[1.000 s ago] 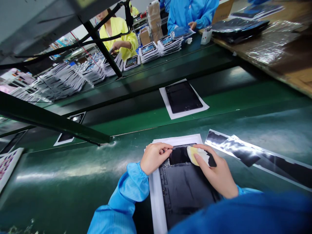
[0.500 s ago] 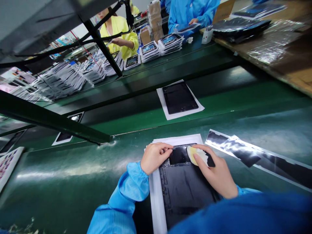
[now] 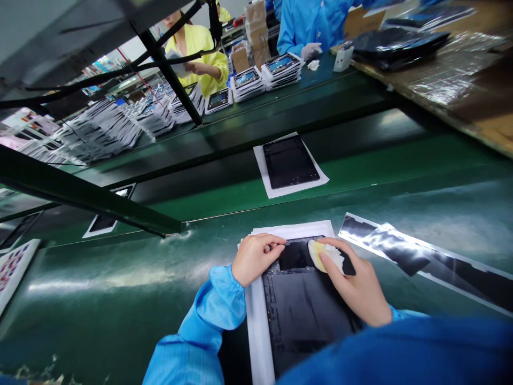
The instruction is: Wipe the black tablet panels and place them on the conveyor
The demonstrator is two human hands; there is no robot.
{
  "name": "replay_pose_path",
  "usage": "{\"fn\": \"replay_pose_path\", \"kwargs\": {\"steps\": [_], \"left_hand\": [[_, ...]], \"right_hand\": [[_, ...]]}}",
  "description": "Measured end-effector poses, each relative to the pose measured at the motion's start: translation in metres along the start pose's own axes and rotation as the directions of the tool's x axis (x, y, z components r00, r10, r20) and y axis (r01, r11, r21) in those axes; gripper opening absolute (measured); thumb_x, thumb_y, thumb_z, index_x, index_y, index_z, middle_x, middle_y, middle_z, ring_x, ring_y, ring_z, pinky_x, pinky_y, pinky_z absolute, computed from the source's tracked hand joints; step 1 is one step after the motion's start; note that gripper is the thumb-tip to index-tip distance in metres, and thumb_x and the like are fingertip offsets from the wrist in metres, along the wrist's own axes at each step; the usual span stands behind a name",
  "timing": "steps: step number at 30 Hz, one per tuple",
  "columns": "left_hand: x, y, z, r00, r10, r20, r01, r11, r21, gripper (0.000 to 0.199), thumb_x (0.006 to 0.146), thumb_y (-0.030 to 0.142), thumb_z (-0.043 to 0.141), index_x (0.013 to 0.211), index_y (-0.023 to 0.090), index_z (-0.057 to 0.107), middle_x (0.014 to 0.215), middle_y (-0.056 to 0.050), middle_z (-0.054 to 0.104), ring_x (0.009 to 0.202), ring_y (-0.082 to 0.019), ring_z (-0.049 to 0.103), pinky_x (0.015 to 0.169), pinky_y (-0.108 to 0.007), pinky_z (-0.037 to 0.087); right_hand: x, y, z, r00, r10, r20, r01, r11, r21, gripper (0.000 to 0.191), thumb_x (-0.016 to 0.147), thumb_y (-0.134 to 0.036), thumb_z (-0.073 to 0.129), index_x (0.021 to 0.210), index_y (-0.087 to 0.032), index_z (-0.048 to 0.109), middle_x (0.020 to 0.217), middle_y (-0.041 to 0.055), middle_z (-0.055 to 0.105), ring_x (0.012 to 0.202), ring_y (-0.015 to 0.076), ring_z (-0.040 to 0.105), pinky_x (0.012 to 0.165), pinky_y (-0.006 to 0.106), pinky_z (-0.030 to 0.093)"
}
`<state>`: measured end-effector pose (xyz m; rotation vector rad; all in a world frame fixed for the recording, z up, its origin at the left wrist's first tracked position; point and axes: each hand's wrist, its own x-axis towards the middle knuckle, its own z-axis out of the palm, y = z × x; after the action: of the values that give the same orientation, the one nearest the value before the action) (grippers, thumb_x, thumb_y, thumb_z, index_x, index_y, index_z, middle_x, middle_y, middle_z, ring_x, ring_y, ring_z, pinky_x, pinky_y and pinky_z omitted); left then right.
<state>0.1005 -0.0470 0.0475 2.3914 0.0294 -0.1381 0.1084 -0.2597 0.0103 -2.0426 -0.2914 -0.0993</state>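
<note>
A dark tablet panel (image 3: 308,305) lies on a white sheet (image 3: 258,326) on the green bench in front of me. At its upper left edge rests my left hand (image 3: 256,258), fingers curled and thumb and forefinger pinched together; whether anything small is between them is hidden. My right hand (image 3: 360,286) grips a crumpled white and yellowish wipe (image 3: 325,255) between thumb and fingers. The wipe touches the panel's upper right part, beside a glossy black rectangle (image 3: 294,255). My right forearm's blue sleeve covers the panel's lower right corner.
Strips of black-and-clear film (image 3: 417,262) lie to the right. Beyond runs a green conveyor (image 3: 352,166) carrying another tablet panel (image 3: 290,161) on white sheet. A slanted green post (image 3: 92,187) crosses at left. Stacked panels (image 3: 282,67) and co-workers are at the back; cardboard (image 3: 452,99) sits far right.
The panel on the conveyor has shifted slightly left. A co-worker in blue has moved their hands, and a gloved hand now shows. My own hands have hardly moved.
</note>
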Motion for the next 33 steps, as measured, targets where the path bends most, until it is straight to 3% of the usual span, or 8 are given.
{"fn": "replay_pose_path", "kwargs": {"steps": [5, 11, 23, 33], "left_hand": [[0.0000, -0.0003, -0.0002, 1.000, -0.010, -0.006, 0.010, 1.000, 0.000, 0.018, 0.080, 0.018, 0.063, 0.091, 0.024, 0.077, 0.073, 0.004, 0.071, 0.056, -0.009, 0.054, 0.063, -0.021, 0.045], [-0.0003, -0.0027, 0.0014, 1.000, 0.015, -0.012, -0.015, 1.000, -0.012, 0.019, 0.080, 0.019, 0.063, 0.091, 0.025, 0.077, 0.075, 0.003, 0.071, 0.057, -0.010, 0.055, 0.063, -0.021, 0.045], [-0.0017, 0.0020, -0.0024, 1.000, 0.006, 0.016, -0.006, 0.999, 0.043, 0.017, 0.082, 0.020, 0.064, 0.093, 0.026, 0.075, 0.076, 0.006, 0.070, 0.059, -0.009, 0.056, 0.065, -0.021, 0.044], [-0.0030, 0.0026, -0.0041, 0.998, -0.009, 0.056, 0.000, 0.987, 0.162, 0.021, 0.083, 0.025, 0.064, 0.102, 0.030, 0.071, 0.082, 0.007, 0.069, 0.065, -0.010, 0.058, 0.069, -0.023, 0.045]], "right_hand": [[0.0005, -0.0022, -0.0003, 1.000, 0.002, 0.003, -0.002, 1.000, -0.006, 0.023, 0.086, -0.041, 0.051, 0.101, -0.025, 0.061, 0.084, -0.0022, 0.074, 0.052, 0.0136, 0.064, 0.047, 0.023, 0.049], [-0.0002, -0.0023, 0.0000, 1.000, -0.006, 0.011, 0.006, 1.000, 0.000, 0.024, 0.087, -0.041, 0.050, 0.101, -0.024, 0.061, 0.083, -0.0027, 0.074, 0.037, 0.0101, 0.053, 0.040, 0.024, 0.046], [-0.0009, 0.0000, -0.0001, 0.998, -0.066, 0.017, 0.066, 0.997, -0.035, 0.022, 0.088, -0.038, 0.050, 0.103, -0.026, 0.059, 0.088, -0.0007, 0.074, 0.042, 0.0112, 0.059, 0.037, 0.023, 0.041], [0.0000, 0.0008, 0.0006, 0.998, -0.067, 0.020, 0.068, 0.996, -0.054, 0.022, 0.088, -0.038, 0.049, 0.102, -0.025, 0.060, 0.087, 0.0002, 0.075, 0.048, 0.0140, 0.063, 0.041, 0.024, 0.047]]}}
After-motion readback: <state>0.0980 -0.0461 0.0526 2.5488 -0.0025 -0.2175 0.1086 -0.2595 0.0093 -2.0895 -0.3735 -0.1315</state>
